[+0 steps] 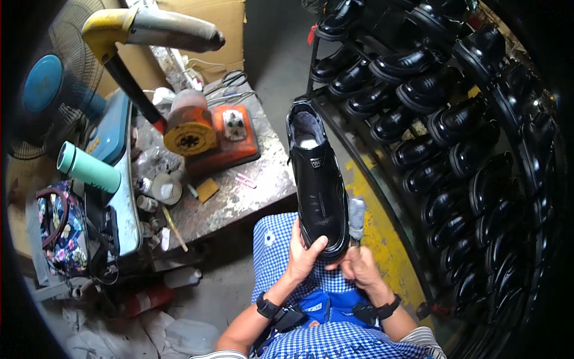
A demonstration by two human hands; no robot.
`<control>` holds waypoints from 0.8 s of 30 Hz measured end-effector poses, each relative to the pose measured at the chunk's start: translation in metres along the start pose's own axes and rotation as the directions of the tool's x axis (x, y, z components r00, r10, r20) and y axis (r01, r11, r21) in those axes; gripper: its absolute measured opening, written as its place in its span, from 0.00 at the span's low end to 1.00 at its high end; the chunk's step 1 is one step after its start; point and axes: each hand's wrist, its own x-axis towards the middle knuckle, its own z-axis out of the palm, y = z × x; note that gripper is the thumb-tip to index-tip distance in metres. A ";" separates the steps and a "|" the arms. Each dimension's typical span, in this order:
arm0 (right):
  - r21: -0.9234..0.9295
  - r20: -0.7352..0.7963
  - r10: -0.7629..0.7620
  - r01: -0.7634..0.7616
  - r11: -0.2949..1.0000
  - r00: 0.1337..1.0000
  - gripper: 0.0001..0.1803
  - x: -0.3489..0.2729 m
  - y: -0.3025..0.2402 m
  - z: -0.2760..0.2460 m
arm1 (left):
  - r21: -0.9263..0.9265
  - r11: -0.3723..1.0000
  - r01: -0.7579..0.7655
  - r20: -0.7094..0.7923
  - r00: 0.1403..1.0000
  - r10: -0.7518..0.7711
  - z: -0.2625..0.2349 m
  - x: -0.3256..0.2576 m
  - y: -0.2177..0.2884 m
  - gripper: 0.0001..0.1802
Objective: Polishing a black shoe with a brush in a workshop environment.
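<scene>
A worn metal workbench (pixel 239 197) stood at ten o'clock; a shoe rack (pixel 382 173) curved at three o'clock on grey concrete floor (pixel 281 54).

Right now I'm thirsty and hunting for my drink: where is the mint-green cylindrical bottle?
In the head view the mint-green cylindrical bottle lies on its side at the person's far left, above the floral fabric bag and below the blue-hubbed wire fan.
</scene>
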 end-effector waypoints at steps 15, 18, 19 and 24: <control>-0.915 0.234 -0.680 0.394 0.088 0.695 0.12 -0.017 -0.042 -0.021 | 0.145 0.986 0.080 0.056 0.994 -0.089 -0.031 -0.032 0.012 0.37; -0.944 0.071 -0.716 0.279 0.178 0.694 0.12 -0.011 -0.034 -0.032 | 0.058 0.985 0.161 0.067 0.984 -0.165 -0.035 -0.029 0.014 0.36; -0.886 0.186 -0.695 0.424 0.186 0.694 0.12 -0.014 -0.027 -0.031 | 0.052 0.985 0.163 0.057 0.985 -0.166 -0.036 -0.030 0.012 0.36; -0.933 -0.040 -0.716 0.229 0.276 0.697 0.12 -0.011 -0.039 -0.037 | 0.056 0.986 0.160 0.080 0.983 -0.164 -0.036 -0.033 0.017 0.35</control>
